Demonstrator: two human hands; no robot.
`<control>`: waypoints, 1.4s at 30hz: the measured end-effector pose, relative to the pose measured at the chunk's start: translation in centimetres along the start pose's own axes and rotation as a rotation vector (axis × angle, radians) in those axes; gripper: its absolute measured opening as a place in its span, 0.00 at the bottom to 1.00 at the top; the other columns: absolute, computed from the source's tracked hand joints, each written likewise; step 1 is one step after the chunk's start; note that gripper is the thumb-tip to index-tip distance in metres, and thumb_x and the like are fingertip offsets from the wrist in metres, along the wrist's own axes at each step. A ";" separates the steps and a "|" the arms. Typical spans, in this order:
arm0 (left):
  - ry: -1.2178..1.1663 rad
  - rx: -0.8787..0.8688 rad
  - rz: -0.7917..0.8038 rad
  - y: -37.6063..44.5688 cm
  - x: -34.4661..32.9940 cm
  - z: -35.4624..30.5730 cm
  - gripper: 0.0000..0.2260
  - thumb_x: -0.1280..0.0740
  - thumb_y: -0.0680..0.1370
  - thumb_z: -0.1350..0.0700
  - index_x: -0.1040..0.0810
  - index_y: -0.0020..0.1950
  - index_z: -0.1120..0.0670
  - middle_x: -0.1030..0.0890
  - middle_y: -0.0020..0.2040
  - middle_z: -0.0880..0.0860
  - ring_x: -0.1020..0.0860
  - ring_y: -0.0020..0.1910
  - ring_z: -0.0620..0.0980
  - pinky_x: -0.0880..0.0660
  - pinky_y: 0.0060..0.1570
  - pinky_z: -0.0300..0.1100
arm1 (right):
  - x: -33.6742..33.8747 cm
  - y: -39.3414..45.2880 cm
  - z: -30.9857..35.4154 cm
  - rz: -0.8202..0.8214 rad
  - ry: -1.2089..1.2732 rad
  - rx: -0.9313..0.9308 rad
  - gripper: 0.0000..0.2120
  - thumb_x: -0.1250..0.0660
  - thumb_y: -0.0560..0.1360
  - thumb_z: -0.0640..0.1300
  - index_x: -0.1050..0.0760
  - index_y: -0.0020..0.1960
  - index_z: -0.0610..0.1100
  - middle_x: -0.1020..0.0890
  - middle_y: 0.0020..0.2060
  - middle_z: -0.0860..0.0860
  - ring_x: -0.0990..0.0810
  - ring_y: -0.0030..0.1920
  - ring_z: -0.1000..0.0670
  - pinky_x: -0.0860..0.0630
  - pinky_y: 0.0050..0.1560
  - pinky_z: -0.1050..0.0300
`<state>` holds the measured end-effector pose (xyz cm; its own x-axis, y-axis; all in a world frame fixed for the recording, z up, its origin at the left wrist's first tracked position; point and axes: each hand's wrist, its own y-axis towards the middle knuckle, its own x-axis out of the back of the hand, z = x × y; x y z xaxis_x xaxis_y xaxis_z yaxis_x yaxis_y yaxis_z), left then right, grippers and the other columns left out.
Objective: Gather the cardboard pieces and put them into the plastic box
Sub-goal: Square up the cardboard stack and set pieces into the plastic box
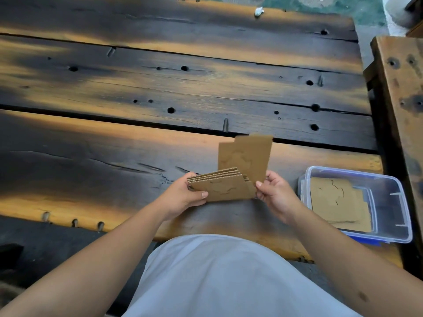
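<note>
A stack of several brown corrugated cardboard pieces (225, 185) is held above the near plank of the wooden table. My left hand (185, 194) grips its left end and my right hand (274, 191) pinches its right end. Behind the stack, two taller cardboard pieces (249, 156) stand upright and fan outward at my right fingers. The clear plastic box (386, 202) with a blue rim sits at the table's near right corner, just right of my right hand. More cardboard pieces (336, 202) lie flat inside it.
The table is made of dark, worn planks (183, 88) with holes and gaps. A wooden bench (400, 88) stands along the right side. A small white scrap (258, 11) lies at the far edge.
</note>
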<state>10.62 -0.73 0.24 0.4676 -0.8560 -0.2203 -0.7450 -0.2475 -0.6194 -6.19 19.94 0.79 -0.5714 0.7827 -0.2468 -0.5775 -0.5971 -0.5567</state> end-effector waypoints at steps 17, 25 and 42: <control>0.447 -0.231 -0.095 0.6 -1.8 -0.9 0.14 0.27 0.71 0.68 0.30 0.41 0.54 0.17 0.44 0.51 0.21 0.41 0.40 0.27 0.43 0.31 | 1.0 -0.4 -0.1 -0.316 0.028 -0.014 0.09 0.40 0.81 0.44 0.22 0.52 0.49 0.16 0.50 0.50 0.20 0.51 0.51 0.27 0.48 0.58; 0.386 -0.237 -0.084 0.9 -2.2 0.8 0.16 0.31 0.71 0.76 0.33 0.41 0.58 0.18 0.46 0.57 0.20 0.43 0.42 0.26 0.46 0.31 | -2.6 -1.2 2.8 0.295 -1.436 0.711 0.14 0.38 0.77 0.48 0.23 0.61 0.49 0.19 0.51 0.50 0.23 0.52 0.47 0.26 0.51 0.52; 0.503 -0.194 -0.108 1.3 -1.2 2.0 0.17 0.30 0.73 0.68 0.26 0.59 0.56 0.19 0.48 0.48 0.22 0.45 0.37 0.30 0.47 0.25 | -0.8 -1.5 -2.7 0.276 -0.578 -0.093 0.11 0.51 0.80 0.62 0.34 0.60 0.70 0.27 0.59 0.70 0.32 0.57 0.75 0.39 0.55 0.76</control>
<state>10.04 0.91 -1.85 0.2970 -0.9205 0.2538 -0.8015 -0.3848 -0.4578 -3.27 20.65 -0.32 -0.9285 0.3661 0.0619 -0.3263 -0.7252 -0.6063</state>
